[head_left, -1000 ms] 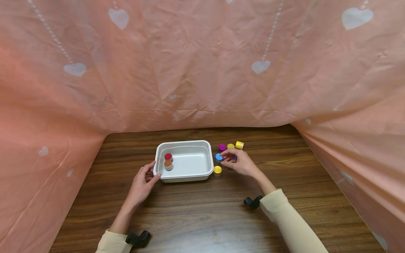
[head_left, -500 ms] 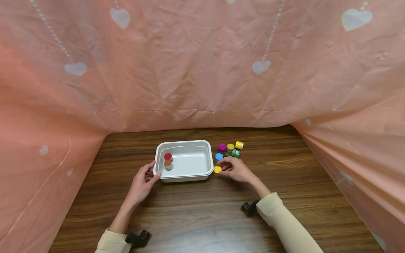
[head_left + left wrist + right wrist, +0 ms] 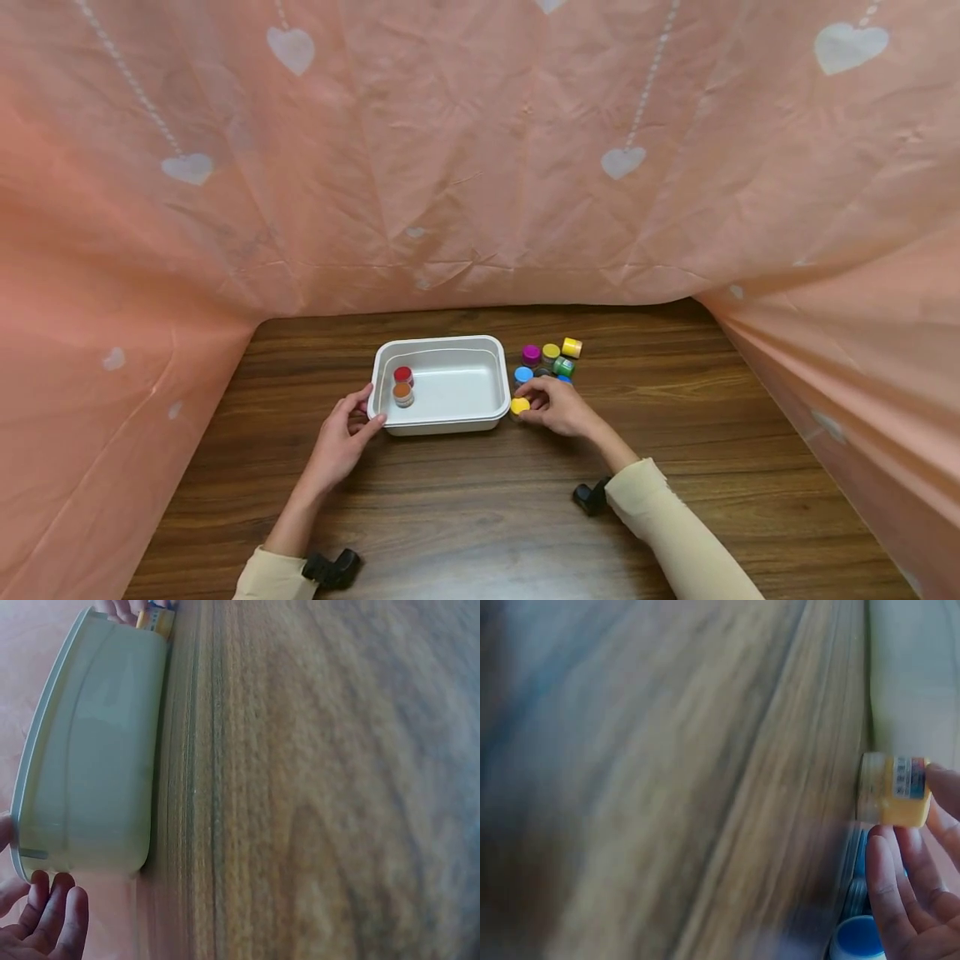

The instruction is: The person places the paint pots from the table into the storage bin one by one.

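Note:
A white rectangular tray [image 3: 442, 429] rests on the wooden table, and my left hand [image 3: 339, 437] holds its left end by the rim. In the left wrist view, those fingers [image 3: 56, 915] bend up against the tray's end wall. Inside the tray, toward its left side, stand a red-lidded jar [image 3: 403, 375] and an orange-brown-lidded jar [image 3: 402, 394]. Beside the tray's right wall, my right hand [image 3: 564, 408] pinches a small yellow paint jar [image 3: 519, 406]. The right wrist view shows this jar [image 3: 906, 787], with a printed label, standing on the table between thumb and fingers.
Behind the right hand are more jars: light blue [image 3: 523, 376], purple [image 3: 531, 355], dull yellow [image 3: 551, 352] and green [image 3: 563, 367]. A yellow one [image 3: 572, 347] lies on its side. A blue one [image 3: 565, 380] is partly hidden by the hand. A pink curtain [image 3: 472, 208] encloses the table.
My right hand has moved from the light blue jar toward me to the yellow jar and taken it between thumb and fingers. The left hand stays at the tray.

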`<state>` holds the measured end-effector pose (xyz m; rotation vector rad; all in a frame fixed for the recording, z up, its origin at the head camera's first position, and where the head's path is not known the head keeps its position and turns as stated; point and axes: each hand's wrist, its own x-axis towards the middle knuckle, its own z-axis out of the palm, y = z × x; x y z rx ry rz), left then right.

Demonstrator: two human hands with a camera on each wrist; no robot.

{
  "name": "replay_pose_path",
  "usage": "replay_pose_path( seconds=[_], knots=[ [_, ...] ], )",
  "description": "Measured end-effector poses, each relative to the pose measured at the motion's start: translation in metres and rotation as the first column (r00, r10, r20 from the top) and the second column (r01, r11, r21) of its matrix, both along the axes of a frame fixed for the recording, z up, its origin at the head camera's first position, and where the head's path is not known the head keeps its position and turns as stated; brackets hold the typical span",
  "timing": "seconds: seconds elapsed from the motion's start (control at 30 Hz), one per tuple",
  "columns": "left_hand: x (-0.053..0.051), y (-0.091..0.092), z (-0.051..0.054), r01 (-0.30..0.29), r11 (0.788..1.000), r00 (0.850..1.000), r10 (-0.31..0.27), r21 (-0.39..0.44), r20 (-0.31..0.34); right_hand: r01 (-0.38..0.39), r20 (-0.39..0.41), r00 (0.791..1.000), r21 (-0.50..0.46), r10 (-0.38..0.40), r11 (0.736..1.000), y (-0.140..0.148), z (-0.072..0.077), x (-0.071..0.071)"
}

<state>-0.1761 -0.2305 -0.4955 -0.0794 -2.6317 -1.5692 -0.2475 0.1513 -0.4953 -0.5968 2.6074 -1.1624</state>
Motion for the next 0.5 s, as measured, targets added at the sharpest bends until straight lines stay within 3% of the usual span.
replay_pose_path(
  seconds=[0.3, 0.5],
  knots=[
    [0.0001, 0.0007, -0.0005, -0.009, 1.000, 1.000, 0.009, 0.011, -0.009, -0.020, 0.015, 1.000, 0.000, 0.020, 1.000, 0.0032, 0.0013, -0.0001],
    [0.0001, 0.0000, -0.0006, -0.010, 1.000, 1.000, 0.010, 0.014, 0.003, -0.078, -0.037, 0.996, 0.012, 0.078, 0.997, 0.0041, 0.0011, 0.0020]
  ],
)
